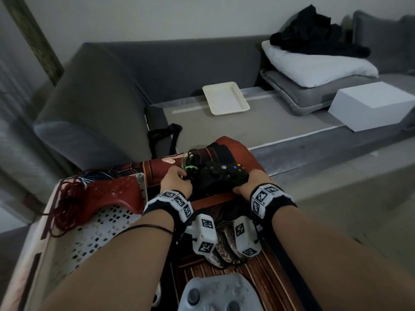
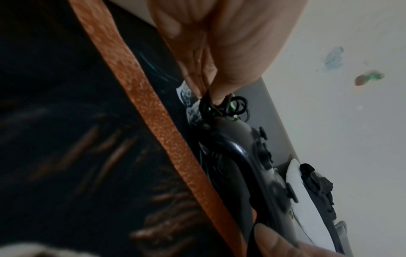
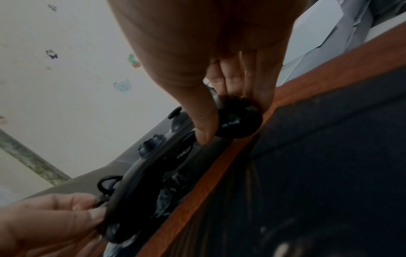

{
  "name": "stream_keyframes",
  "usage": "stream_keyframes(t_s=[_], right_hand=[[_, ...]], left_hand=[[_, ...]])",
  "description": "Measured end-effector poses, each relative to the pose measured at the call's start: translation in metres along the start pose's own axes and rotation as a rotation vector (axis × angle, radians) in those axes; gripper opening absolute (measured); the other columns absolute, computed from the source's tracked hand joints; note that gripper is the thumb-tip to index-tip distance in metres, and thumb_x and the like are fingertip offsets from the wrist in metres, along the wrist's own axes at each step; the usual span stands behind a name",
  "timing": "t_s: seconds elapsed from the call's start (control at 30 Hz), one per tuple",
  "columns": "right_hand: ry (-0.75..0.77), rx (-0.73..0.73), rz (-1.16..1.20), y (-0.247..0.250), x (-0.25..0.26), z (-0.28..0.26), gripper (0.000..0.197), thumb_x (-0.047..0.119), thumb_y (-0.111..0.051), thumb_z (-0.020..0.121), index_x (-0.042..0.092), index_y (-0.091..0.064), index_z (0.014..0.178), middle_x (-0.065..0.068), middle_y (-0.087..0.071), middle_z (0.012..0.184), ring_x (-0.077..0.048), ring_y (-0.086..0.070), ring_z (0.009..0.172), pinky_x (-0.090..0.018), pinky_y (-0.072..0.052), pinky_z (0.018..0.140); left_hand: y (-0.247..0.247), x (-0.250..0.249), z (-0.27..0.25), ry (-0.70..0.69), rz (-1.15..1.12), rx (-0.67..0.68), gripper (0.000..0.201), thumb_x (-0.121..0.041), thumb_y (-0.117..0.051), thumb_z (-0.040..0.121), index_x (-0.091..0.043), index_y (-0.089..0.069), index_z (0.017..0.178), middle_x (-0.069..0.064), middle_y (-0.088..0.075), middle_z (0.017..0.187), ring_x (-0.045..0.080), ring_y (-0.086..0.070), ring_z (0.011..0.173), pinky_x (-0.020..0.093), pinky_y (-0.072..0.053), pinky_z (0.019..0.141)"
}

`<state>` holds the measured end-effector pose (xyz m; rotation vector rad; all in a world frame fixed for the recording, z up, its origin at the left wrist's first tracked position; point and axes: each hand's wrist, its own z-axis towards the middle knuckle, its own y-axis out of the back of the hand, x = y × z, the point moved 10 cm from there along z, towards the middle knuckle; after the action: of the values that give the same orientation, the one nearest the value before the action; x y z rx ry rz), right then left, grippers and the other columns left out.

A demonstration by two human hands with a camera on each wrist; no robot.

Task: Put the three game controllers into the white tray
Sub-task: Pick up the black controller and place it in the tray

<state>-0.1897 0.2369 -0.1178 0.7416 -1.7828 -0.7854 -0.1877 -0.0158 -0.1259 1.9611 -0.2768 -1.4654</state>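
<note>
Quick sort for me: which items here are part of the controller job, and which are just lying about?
Part of the job:
black controller, gripped by left hand and right hand
red controller
grey controller
white tray

Lying about:
white box
white pillow
black clothes
perforated basket

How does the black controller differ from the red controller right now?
The black controller is gripped by both hands, the left hand at its coiled cable and the right hand at its grip; the red controller lies untouched. The black one sits on a patterned cushion, the red one in a perforated basket. Both have cables, and neither is in the white tray.
</note>
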Motion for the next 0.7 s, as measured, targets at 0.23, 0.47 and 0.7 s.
stream_keyframes(t_s=[0.23,0.47,0.7], right_hand=[[0.061,-0.005,-0.016,0.010,0.032,-0.051,0.041,0.031,-0.075,0.066,0.007,-0.062,0.096,-0.012,-0.065,0.092,-0.034,-0.064,0.087,-0.034,-0.054,0.078],[0.143,0.074,-0.034,-0.013,0.088,-0.117,0.047,0.038,-0.074,0.065,0.008,-0.063,0.099,-0.011,-0.067,0.099,-0.032,-0.065,0.088,-0.036,-0.056,0.080],[0.202,0.179,-0.063,-0.070,0.138,-0.174,0.096,0.049,-0.076,0.071,0.008,-0.032,0.147,-0.010,-0.043,0.149,-0.030,-0.045,0.135,-0.036,-0.041,0.106]], left_hand=[[0.057,0.000,-0.037,-0.036,0.016,-0.036,0.017,-0.014,-0.063,0.085,-0.019,-0.050,0.095,0.000,-0.056,0.089,0.021,-0.056,0.084,0.024,-0.040,0.072],[0.149,0.035,-0.084,0.013,-0.004,-0.122,0.025,-0.016,-0.064,0.083,-0.016,-0.055,0.107,-0.001,-0.058,0.096,0.020,-0.055,0.090,0.025,-0.043,0.080],[0.222,0.101,-0.123,0.081,-0.094,-0.257,0.032,-0.015,-0.065,0.082,-0.018,-0.055,0.113,0.002,-0.064,0.095,0.020,-0.058,0.084,0.025,-0.044,0.074]])
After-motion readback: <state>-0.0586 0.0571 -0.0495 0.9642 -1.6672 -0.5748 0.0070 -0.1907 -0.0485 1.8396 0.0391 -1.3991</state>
